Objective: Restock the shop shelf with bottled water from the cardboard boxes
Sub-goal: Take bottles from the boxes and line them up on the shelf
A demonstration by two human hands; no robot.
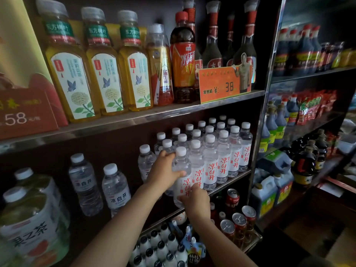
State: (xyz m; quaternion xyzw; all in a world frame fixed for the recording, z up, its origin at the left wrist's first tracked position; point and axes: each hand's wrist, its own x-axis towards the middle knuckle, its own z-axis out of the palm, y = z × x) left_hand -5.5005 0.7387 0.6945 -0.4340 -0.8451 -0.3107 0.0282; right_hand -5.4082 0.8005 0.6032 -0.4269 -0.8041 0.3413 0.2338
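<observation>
Two hands, left hand (163, 171), right hand (196, 202), round one water bottle (182, 176).

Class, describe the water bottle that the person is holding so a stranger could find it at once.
Find the middle shelf, packed on its right with clear bottles lettered in red. The water bottle stands at the front left corner of that block. It alone has both hands on it, the left hand high, the right hand low.

Held item: I see one water bottle (182, 176), upright at the shelf (231, 181) edge.
Left hand (163, 170): wraps its shoulder.
Right hand (196, 203): grips its base, probably.
Neighbours: packed water bottles (221, 151) just beside.
Above: tea bottles (100, 64).
</observation>
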